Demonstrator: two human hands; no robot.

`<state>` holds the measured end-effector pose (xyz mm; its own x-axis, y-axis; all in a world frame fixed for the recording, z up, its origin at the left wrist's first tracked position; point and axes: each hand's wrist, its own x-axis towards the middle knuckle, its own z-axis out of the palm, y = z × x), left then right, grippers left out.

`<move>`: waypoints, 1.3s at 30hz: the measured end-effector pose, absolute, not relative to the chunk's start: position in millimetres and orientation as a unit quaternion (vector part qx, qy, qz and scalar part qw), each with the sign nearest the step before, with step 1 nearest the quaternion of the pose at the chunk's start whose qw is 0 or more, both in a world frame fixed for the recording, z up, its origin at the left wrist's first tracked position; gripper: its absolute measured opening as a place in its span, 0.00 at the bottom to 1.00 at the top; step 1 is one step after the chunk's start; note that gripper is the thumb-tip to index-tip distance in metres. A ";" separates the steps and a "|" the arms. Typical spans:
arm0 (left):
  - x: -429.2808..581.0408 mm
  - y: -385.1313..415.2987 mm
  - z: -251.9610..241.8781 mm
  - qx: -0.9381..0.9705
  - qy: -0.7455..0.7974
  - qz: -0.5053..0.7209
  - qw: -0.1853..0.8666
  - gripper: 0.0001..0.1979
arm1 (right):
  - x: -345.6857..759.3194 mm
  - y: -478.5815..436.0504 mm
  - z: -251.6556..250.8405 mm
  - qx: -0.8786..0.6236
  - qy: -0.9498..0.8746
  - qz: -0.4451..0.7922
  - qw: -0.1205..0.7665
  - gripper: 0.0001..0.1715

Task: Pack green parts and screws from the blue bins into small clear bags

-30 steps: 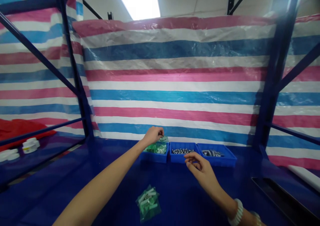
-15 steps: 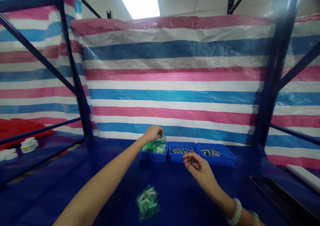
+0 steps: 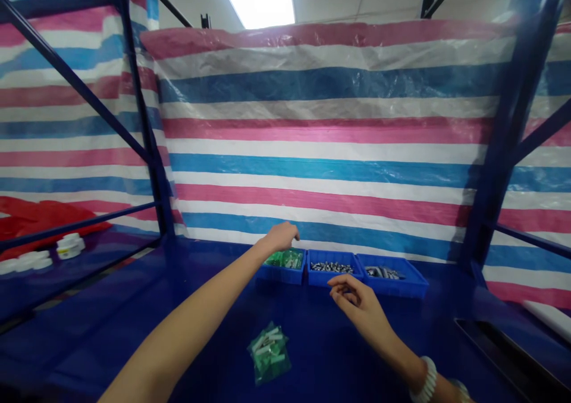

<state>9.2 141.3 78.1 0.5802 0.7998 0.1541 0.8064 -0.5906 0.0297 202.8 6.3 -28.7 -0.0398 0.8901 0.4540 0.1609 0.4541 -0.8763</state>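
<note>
My left hand [image 3: 282,236] hangs over the back of a blue bin [image 3: 282,275] of green plastic packets [image 3: 285,259]. Its fingers bend downward, largely hidden by the hand itself, so any hold on a packet cannot be made out. My right hand [image 3: 354,296] hovers in front of the middle blue bin [image 3: 319,279], which holds many small metal pieces [image 3: 332,266]. Its fingers are loosely curled and apart, with nothing in them. On the table nearer to me lies a small pile of clear green-tinted bags [image 3: 270,353] with white strips inside.
A third blue bin [image 3: 413,285] at the right holds grey metallic-looking parts [image 3: 384,272]. A dark flat object [image 3: 504,355] lies at the table's right. Blue rack posts [image 3: 486,212] frame both sides. White tubs [image 3: 70,246] and red cloth [image 3: 44,219] sit beyond the left rail.
The view has shifted slightly, moving the bins rightward in the picture. My left hand stays over the packet bin, its fingers now pointing more downward. My right hand has hardly moved.
</note>
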 end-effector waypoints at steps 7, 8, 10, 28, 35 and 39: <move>-33.9 24.0 56.2 -0.918 -0.379 -0.109 -0.030 0.19 | 200.6 3.4 -31.3 -0.418 -0.674 0.278 0.543 0.10; -41.7 11.7 48.5 -0.917 -0.387 -0.067 -0.072 0.25 | 200.4 3.0 -31.6 -0.419 -0.675 0.275 0.541 0.10; -52.9 -4.2 34.1 -0.898 -0.417 -0.024 -0.138 0.26 | 200.1 2.1 -31.9 -0.425 -0.676 0.271 0.538 0.10; 16.1 33.4 -2.3 -0.637 -0.331 -0.453 -0.529 0.22 | 194.3 4.5 -33.4 -0.368 -0.530 0.549 0.532 0.18; 18.8 18.9 -7.9 -0.556 -0.350 -0.402 -0.638 0.18 | 190.5 -5.6 -25.3 -0.377 -0.491 0.556 0.555 0.24; 18.5 14.0 -7.7 -0.626 -0.359 -0.429 -0.544 0.11 | 193.8 -2.9 -28.1 -0.395 -0.538 0.529 0.524 0.20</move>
